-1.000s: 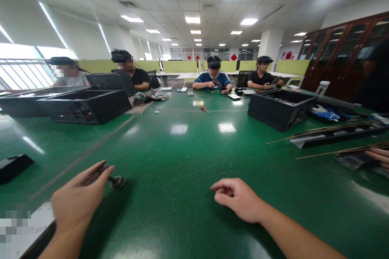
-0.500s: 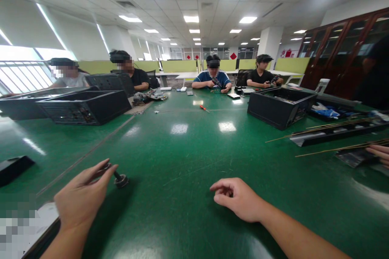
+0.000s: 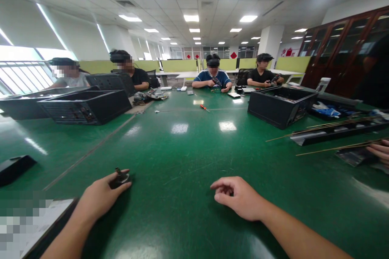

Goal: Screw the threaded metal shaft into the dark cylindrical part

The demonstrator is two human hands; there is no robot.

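My left hand [image 3: 100, 197] lies low on the green table [image 3: 188, 162] with its fingers closed round a small dark round part [image 3: 120, 177] that pokes out past the fingertips. My right hand [image 3: 240, 198] rests on the table to the right, fingers loosely curled under, with nothing visible in it. The two hands are well apart.
Open black computer cases stand at the left [image 3: 86, 106] and right [image 3: 279, 107]. A red-handled screwdriver [image 3: 204, 108] lies mid-table. Long thin sticks and black panels [image 3: 337, 131] lie at the right, by another person's hand [image 3: 379, 150]. Several people sit along the far side. A black piece [image 3: 13, 168] lies at the left edge.
My left hand has moved right and down onto the table, closing over the small dark part it earlier held up by its stem. My right hand has stayed put.
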